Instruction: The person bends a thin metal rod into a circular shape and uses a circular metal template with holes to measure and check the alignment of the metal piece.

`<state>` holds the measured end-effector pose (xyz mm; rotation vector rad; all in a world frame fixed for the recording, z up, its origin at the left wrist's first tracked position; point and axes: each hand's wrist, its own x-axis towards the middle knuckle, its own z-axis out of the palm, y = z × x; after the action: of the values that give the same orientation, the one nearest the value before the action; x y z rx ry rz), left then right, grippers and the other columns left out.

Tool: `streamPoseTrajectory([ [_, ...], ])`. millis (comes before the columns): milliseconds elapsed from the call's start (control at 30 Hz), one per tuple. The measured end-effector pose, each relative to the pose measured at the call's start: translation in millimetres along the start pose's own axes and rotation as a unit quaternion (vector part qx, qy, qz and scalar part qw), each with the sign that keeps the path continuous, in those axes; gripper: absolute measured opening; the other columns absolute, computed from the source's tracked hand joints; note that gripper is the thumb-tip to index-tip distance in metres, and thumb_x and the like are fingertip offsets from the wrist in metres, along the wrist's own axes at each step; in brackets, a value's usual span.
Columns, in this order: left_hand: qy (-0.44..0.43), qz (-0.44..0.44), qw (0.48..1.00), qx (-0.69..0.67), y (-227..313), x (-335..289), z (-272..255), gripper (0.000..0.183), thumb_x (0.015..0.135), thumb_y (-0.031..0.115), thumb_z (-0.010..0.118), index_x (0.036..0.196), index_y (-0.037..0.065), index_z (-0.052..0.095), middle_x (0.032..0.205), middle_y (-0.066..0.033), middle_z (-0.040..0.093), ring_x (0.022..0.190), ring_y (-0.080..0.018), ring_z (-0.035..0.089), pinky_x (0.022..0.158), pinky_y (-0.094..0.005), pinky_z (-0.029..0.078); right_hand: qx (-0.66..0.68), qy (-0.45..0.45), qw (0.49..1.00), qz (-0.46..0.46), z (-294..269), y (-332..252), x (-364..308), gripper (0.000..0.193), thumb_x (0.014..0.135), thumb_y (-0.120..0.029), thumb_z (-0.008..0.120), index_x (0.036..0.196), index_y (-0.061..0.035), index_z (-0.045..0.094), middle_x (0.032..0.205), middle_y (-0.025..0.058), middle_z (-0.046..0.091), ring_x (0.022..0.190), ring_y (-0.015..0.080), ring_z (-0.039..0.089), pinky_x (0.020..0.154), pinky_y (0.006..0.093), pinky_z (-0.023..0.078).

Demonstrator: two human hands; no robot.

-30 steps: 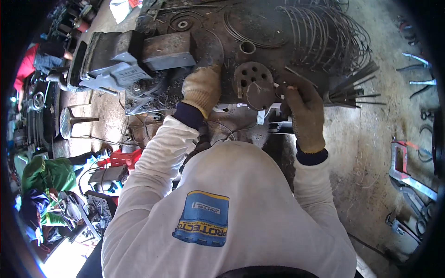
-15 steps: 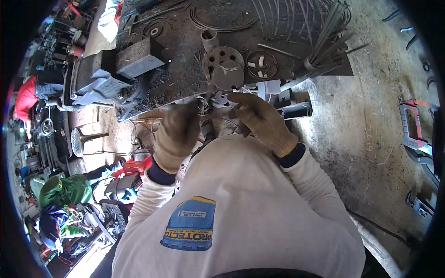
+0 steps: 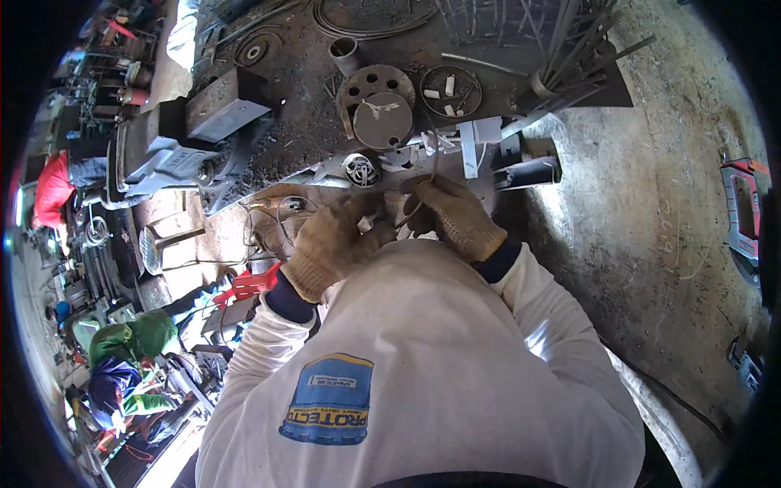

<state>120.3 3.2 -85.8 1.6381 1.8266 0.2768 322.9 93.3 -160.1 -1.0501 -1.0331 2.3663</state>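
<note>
Both my hands wear tan knit gloves and are close together in front of my chest, just off the bench's near edge. My right hand (image 3: pixel 457 218) is closed around a thin, curved metal rod (image 3: pixel 437 150), which rises past its fingertips toward the bench. My left hand (image 3: pixel 325 248) has curled fingers close to the rod's lower end; what it holds, if anything, is hidden. Beyond them, a round steel disc (image 3: pixel 382 122) overlaps a larger disc with holes (image 3: pixel 351 88) on the bench. A coiled strip (image 3: pixel 361 170) sits below the bench edge.
The dark workbench (image 3: pixel 305 102) carries a vise (image 3: pixel 221 114), a short pipe (image 3: pixel 345 54), a wire ring (image 3: pixel 480 91) around white pieces, and upright rods (image 3: pixel 561 61). A red-and-grey tool (image 3: pixel 736 203) lies right. People in red (image 3: pixel 50 191) and green (image 3: pixel 138 335) are left.
My left hand, blurred before, has moved right and down toward my right hand. The right hand has lowered slightly and a thin curved rod now shows in it. The view has shifted a little.
</note>
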Motion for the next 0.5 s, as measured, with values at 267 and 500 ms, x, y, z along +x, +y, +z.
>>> streamPoseTrajectory([
  [267,-0.016,-0.048,0.966,-0.255,-35,14,13,0.027,0.101,0.017,0.058,0.121,0.001,0.067,0.091,-0.0092,0.072,0.075,-0.0136,0.067,0.066,-0.0282,0.054,0.077,0.011,0.997,0.007,7,7,36,0.033,0.105,-0.029,0.054,0.116,-0.0007,0.066,0.093,0.0089,0.07,0.077,0.0164,0.068,0.069,0.0298,0.055],
  [500,0.067,-0.138,0.9,-0.409,-46,23,15,0.029,0.105,0.026,0.056,0.12,0.003,0.065,0.085,-0.0043,0.066,0.064,-0.0086,0.06,0.058,-0.025,0.051,0.066,0.052,0.996,-0.017,25,-14,49,0.033,0.104,-0.03,0.054,0.112,-0.0014,0.067,0.093,0.01,0.072,0.08,0.0178,0.072,0.071,0.0301,0.058],
])
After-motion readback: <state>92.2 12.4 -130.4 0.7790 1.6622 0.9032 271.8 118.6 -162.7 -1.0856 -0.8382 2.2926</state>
